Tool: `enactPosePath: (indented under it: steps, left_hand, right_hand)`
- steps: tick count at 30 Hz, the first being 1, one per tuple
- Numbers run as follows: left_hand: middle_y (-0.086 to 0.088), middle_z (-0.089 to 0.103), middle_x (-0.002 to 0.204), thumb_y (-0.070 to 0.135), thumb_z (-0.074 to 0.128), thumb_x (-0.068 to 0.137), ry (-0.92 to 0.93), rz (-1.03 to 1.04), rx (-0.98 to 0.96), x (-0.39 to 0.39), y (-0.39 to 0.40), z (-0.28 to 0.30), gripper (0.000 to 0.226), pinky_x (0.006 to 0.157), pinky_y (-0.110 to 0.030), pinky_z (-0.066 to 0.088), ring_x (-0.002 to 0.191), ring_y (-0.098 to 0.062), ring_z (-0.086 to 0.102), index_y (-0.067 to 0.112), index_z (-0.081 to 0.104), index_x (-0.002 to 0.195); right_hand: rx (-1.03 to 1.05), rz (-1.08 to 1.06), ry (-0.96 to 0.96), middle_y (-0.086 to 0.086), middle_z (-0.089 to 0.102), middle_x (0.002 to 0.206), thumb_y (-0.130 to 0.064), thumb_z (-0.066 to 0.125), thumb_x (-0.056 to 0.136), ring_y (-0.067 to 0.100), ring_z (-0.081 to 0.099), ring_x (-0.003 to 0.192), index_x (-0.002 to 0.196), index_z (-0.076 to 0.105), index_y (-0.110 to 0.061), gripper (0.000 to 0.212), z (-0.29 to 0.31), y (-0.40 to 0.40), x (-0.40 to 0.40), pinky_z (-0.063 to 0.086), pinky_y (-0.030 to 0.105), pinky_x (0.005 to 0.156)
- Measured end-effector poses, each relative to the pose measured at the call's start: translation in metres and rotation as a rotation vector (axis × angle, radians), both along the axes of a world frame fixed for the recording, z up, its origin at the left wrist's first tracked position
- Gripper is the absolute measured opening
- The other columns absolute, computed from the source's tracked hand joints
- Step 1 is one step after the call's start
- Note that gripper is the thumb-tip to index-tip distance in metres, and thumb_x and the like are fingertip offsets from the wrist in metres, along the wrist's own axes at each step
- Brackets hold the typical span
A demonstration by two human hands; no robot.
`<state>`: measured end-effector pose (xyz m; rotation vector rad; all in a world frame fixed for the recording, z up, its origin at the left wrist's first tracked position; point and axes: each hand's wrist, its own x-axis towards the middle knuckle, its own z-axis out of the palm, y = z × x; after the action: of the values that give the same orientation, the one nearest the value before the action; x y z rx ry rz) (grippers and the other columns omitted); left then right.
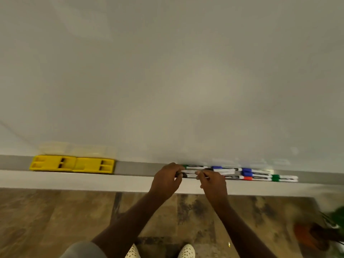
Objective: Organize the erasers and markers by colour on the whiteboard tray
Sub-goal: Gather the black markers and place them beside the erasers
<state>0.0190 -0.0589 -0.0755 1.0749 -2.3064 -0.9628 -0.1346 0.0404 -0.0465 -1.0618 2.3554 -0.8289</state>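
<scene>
Two yellow erasers (72,163) lie side by side at the left of the grey whiteboard tray (137,167). A cluster of white markers lies at the right of the tray: a green-capped one (195,167), blue-capped ones (226,168), a red-capped one (247,178) and another green-capped one (284,178). My left hand (165,180) and my right hand (212,182) both grip black-capped markers (189,174) at the left end of that cluster. My fingers hide part of the markers.
The white board (167,71) fills the upper view. Below the tray is a wood-pattern floor (55,220), with my shoes at the bottom centre. A potted plant (323,233) stands on the floor at the lower right.
</scene>
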Motion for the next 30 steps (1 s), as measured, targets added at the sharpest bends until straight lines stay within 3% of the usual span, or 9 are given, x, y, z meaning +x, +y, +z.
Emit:
enactPosePath:
  steps: [5, 11, 15, 20, 30]
  left_hand:
    - [-0.003, 0.071, 0.1, 0.012, 0.066, 0.078, -0.3, -0.115, -0.195, -0.072, 0.024, -0.005, 0.022, 0.078, -0.037, 0.053, 0.089, -0.028, 0.064, 0.019, 0.072, 0.098]
    - [-0.009, 0.069, 0.089, 0.017, 0.086, 0.059, -0.658, -0.156, -0.432, -0.061, 0.012, -0.022, 0.025, 0.062, -0.038, 0.054, 0.072, -0.031, 0.066, 0.015, 0.072, 0.078]
    - [-0.012, 0.067, 0.088, 0.027, 0.095, 0.053, -0.693, -0.217, -0.471, -0.077, 0.022, -0.027, 0.037, 0.062, -0.042, 0.054, 0.071, -0.034, 0.065, 0.012, 0.071, 0.078]
    - [-0.013, 0.065, 0.091, 0.018, 0.094, 0.055, -0.735, -0.188, -0.496, -0.082, 0.025, -0.029, 0.037, 0.064, -0.045, 0.053, 0.074, -0.036, 0.064, 0.012, 0.071, 0.083]
    - [-0.011, 0.067, 0.091, 0.018, 0.092, 0.059, -0.76, -0.176, -0.51, -0.084, 0.027, -0.026, 0.032, 0.063, -0.04, 0.054, 0.071, -0.033, 0.065, 0.014, 0.073, 0.084]
  right_hand:
    - [-0.055, -0.206, 0.014, -0.004, 0.075, 0.083, -0.029, 0.056, 0.098, 0.006, 0.068, 0.061, 0.093, 0.075, -0.018, 0.022, 0.004, 0.088, -0.113, 0.056, 0.03, 0.064]
    - [-0.065, -0.335, 0.033, 0.007, 0.074, 0.092, -0.027, 0.058, 0.097, 0.021, 0.07, 0.079, 0.103, 0.073, -0.012, 0.022, -0.001, 0.126, -0.188, 0.058, 0.039, 0.077]
    - [-0.053, -0.372, 0.127, 0.009, 0.075, 0.094, -0.029, 0.059, 0.097, 0.021, 0.066, 0.08, 0.107, 0.074, -0.012, 0.025, -0.004, 0.151, -0.258, 0.051, 0.031, 0.074]
    - [-0.025, -0.274, 0.199, 0.005, 0.075, 0.101, -0.021, 0.061, 0.096, 0.018, 0.065, 0.083, 0.106, 0.074, -0.016, 0.017, -0.009, 0.161, -0.31, 0.052, 0.03, 0.075]
    - [-0.006, -0.076, 0.259, 0.003, 0.074, 0.102, -0.017, 0.064, 0.093, 0.014, 0.063, 0.082, 0.105, 0.074, -0.017, 0.016, -0.028, 0.147, -0.328, 0.057, 0.034, 0.076]
